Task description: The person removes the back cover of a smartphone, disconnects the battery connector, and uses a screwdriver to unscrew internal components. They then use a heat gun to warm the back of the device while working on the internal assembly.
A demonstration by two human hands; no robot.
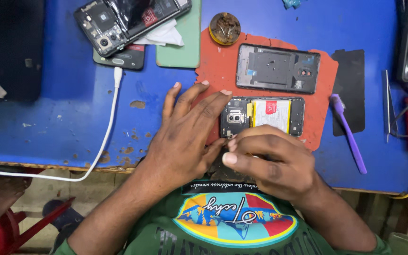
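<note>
An opened phone (pixel 265 114) with its battery and camera module exposed lies on a worn red mat (pixel 218 66). My left hand (pixel 185 132) rests flat with fingers spread on the mat and blue table, touching the phone's left end. My right hand (pixel 272 160) is curled at the phone's near edge, fingers bunched as if pinching something small; what it holds is hidden. The phone's removed back cover (pixel 277 68) lies just beyond, inner side up.
A purple brush (pixel 348 132) and tweezers (pixel 387 104) lie to the right. A round tin (pixel 225 28) sits at the mat's top. Other opened phones (pixel 119 23), a green case (pixel 185 42) and a white cable (pixel 109 127) are at the left.
</note>
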